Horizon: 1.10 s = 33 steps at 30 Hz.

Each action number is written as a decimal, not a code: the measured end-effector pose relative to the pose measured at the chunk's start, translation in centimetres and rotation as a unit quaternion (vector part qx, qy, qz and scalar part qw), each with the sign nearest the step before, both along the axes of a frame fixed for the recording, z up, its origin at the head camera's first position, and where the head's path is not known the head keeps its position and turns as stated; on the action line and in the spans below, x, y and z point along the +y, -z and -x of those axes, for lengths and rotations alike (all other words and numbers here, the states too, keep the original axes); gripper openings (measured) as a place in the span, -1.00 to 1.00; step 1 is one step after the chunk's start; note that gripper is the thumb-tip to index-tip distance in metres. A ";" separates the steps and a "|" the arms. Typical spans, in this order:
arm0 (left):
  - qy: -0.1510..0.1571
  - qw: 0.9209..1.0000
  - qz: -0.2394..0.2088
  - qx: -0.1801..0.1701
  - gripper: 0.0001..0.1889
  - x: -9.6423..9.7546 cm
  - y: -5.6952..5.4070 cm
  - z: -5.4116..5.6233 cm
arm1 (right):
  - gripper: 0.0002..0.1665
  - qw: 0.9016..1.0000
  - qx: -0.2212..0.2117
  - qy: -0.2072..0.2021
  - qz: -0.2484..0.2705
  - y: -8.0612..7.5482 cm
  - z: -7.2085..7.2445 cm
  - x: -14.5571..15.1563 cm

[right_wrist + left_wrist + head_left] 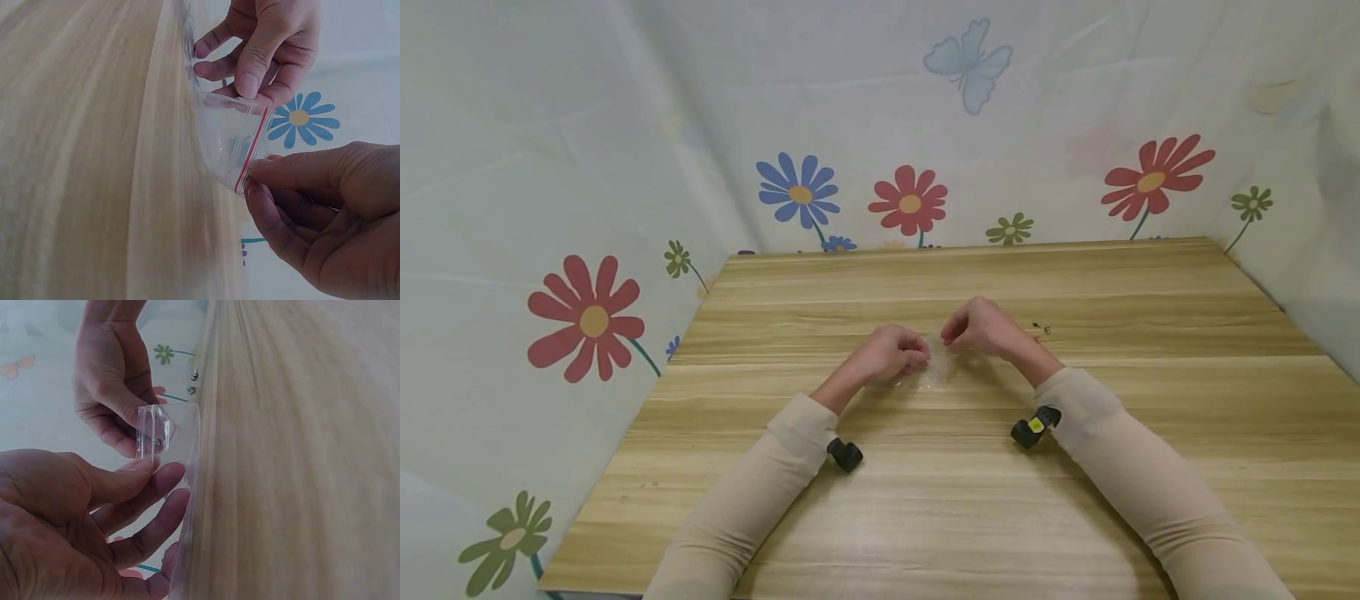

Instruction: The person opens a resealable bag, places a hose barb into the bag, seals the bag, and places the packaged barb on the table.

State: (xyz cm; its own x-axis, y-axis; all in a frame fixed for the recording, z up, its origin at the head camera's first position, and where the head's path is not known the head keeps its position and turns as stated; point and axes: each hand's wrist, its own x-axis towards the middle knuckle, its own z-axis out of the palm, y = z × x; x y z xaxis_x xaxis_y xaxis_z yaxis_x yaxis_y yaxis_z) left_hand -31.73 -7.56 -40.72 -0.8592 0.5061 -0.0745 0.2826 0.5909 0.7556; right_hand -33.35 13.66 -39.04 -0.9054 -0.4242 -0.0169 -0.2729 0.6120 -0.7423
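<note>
Between both hands stands a small clear zip bag [228, 134] with a red line along its mouth, its lower part close over the table. My left hand [891, 354] pinches one end of the mouth between thumb and forefinger, the other fingers spread along the bag's side. At the opposite end, thumb and forefinger of my right hand [331, 212] pinch the edge by the red line. Through the plastic, a tiny metallic piece [157, 442] shows near the right fingertips. Several small metal pieces [1047, 330] lie on the table beyond the right wrist.
The wood-grain table [925, 500] extends around both forearms. A pale cloth [850, 100] printed with flowers hangs behind and at the sides. Dark wrist cameras are strapped at the left sleeve [801, 421] and the right sleeve [1082, 400].
</note>
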 end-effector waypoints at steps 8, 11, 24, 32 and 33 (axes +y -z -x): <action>0.000 1.000 0.015 0.009 -0.87 0.2 0.0 0.0 | -0.80 1.000 -0.005 0.004 -0.003 0.1 0.0 0.1; 0.000 1.000 0.015 0.009 -0.87 0.2 0.0 0.1 | -0.79 1.000 -0.006 0.004 -0.001 0.1 0.0 0.1; 0.008 1.000 0.015 0.026 -0.86 0.4 0.1 0.1 | -0.78 0.999 -0.012 -0.013 0.027 -0.5 -0.1 0.6; 0.000 1.000 0.013 0.026 -0.86 0.4 0.2 0.1 | -0.75 0.998 -0.023 -0.005 0.054 -1.6 0.1 2.6; 0.000 1.000 0.013 0.026 -0.86 0.5 0.2 0.1 | -0.74 0.998 -0.023 -0.003 0.054 -1.7 0.1 2.9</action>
State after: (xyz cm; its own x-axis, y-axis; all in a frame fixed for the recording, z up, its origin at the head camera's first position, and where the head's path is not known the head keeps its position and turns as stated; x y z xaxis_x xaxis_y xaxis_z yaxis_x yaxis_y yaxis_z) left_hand -31.78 -7.10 -40.93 -0.8627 0.5040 -0.0419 0.3210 0.6097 0.7247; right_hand -33.47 16.52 -37.35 -0.9019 -0.4319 -0.0114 -0.2413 0.5255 -0.8159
